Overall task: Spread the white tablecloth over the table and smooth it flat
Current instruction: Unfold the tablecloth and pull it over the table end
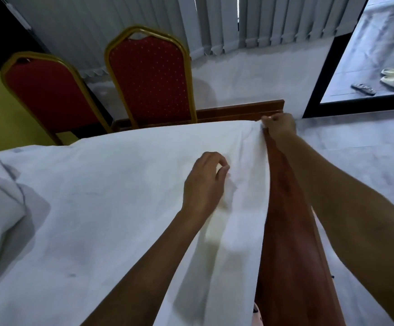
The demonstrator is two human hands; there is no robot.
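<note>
White tablecloth (120, 196) lies over the table (285, 231). Right hand (279, 127) pinches its far-right corner, left hand (205, 182) pinches a fold nearby.

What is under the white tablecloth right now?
A brown wooden table: a bare strip shows right of the white tablecloth. The rest of the tabletop is covered, so anything else underneath is hidden.
</note>
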